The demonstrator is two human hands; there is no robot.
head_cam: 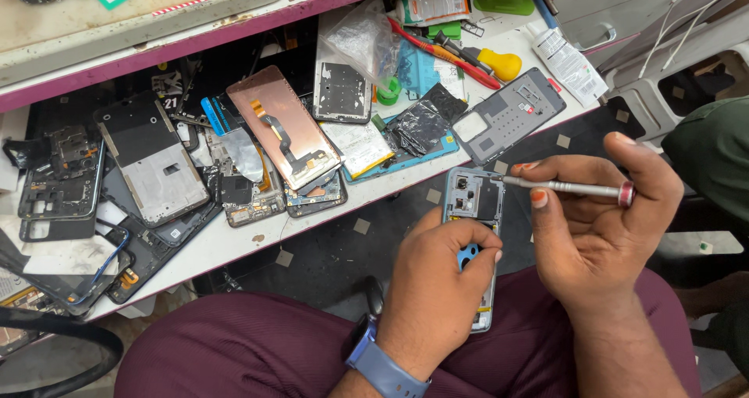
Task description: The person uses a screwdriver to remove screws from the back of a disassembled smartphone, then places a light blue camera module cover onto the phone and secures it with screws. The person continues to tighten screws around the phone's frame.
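An opened phone with its back cover off and its insides bare sits above the person's lap, just off the edge of the workbench. The left hand is clamped round its lower half, thumb across the blue part near the middle. The right hand pinches a thin metal screwdriver, fingers closed on the shaft, its tip touching the top right corner of the phone. Judging by this, the cover is already off and the work on the inner screws is under way; how many are out cannot be told. On the workbench lie a grey back cover, a copper-coloured screen panel and other stripped phone frames.
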